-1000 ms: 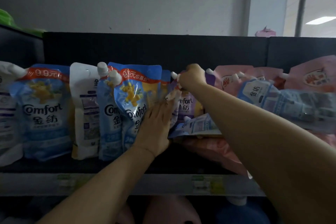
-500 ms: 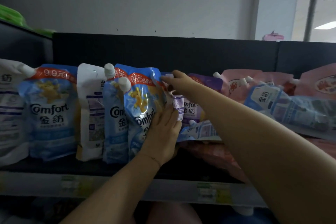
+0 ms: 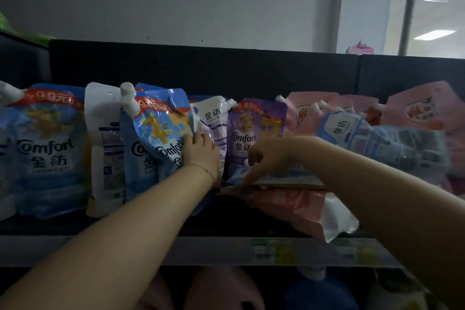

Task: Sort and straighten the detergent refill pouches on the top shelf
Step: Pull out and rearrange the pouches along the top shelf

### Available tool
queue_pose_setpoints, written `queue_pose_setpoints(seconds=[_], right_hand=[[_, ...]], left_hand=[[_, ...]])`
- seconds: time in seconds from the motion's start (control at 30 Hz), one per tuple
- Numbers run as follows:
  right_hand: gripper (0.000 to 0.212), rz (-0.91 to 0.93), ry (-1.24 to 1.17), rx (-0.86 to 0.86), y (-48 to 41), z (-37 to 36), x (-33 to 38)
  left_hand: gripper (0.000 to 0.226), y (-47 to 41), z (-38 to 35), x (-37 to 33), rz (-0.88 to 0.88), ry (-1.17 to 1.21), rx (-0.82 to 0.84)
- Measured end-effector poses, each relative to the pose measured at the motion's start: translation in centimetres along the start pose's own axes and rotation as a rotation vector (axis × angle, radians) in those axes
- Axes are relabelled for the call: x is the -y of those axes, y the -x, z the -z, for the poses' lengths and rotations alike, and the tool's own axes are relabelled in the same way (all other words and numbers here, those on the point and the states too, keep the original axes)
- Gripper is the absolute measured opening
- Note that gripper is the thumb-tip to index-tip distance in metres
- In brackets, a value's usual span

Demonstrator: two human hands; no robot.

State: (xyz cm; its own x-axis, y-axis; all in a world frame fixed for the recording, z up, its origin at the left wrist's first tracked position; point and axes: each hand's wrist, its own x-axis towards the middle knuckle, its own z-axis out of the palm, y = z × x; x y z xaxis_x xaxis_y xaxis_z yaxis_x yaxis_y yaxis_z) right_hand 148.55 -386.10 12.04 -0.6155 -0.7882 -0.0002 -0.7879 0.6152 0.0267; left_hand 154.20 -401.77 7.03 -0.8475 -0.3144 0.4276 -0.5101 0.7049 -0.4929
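On the top shelf (image 3: 206, 250), blue Comfort pouches (image 3: 45, 148) and a white pouch (image 3: 105, 148) stand at the left. My left hand (image 3: 201, 155) presses the side of a tilted blue pouch (image 3: 161, 131), next to an upright white-lilac pouch (image 3: 214, 121). Right of that stands a purple Comfort pouch (image 3: 254, 126). My right hand (image 3: 266, 156) reaches down in front of it, its fingers curled on the left end of a blue-white pouch (image 3: 289, 176) that lies flat on a fallen pink pouch (image 3: 289, 205).
A pale blue pouch (image 3: 377, 141) lies tipped over across pink pouches (image 3: 422, 111) at the right. A black back panel (image 3: 226, 70) closes the shelf behind. Price tags (image 3: 271, 250) sit on the shelf's front rail. Below it, dim pink and blue containers show.
My right hand dropped from the pouch tops to the flat-lying pouch. The white-lilac pouch now stands upright between blue and purple. My left hand slid up the blue pouch's side.
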Motion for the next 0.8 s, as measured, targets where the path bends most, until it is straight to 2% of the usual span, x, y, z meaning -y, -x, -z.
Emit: queue_pose_setpoints(seconds=[0.1, 0.2, 0.27, 0.33, 0.43, 0.57, 0.63, 0.8], right_hand=[[0.060, 0.043, 0.158, -0.078, 1.4, -1.1, 1.1], [0.055, 0.056, 0.255, -0.095, 2.7, -2.1, 2.0], [0.041, 0.052, 0.330, -0.184, 2.9, -3.1, 1.9], [0.028, 0.043, 0.340, -0.282, 2.4, -3.7, 1.2], [0.018, -0.052, 0.224, -0.439, 1.8, -3.3, 0.1], [0.020, -0.224, -0.018, -0.780, 2.0, -1.8, -0.7], [0.021, -0.267, -0.074, -0.928, 2.5, -1.0, -0.8], [0.029, -0.311, -0.388, -1.253, 3.4, 1.1, -1.1]], left_hand=[[0.081, -0.5, -0.1, 0.0, 0.038, 0.000, 0.030], [0.087, -0.9, 0.6, 0.4, 0.120, 0.017, 0.146], [0.089, -0.9, 1.1, 1.0, 0.164, 0.059, 0.236], [0.085, -0.9, 0.9, 1.5, 0.156, 0.101, 0.241], [0.070, -0.6, 0.4, 1.7, 0.120, 0.156, 0.125], [0.048, 0.5, 1.3, 0.8, -0.012, 0.235, -0.052], [0.046, 1.3, 1.8, 0.1, -0.071, 0.153, -0.090], [0.063, 4.4, 1.3, -2.3, -0.188, -0.272, -0.132]])
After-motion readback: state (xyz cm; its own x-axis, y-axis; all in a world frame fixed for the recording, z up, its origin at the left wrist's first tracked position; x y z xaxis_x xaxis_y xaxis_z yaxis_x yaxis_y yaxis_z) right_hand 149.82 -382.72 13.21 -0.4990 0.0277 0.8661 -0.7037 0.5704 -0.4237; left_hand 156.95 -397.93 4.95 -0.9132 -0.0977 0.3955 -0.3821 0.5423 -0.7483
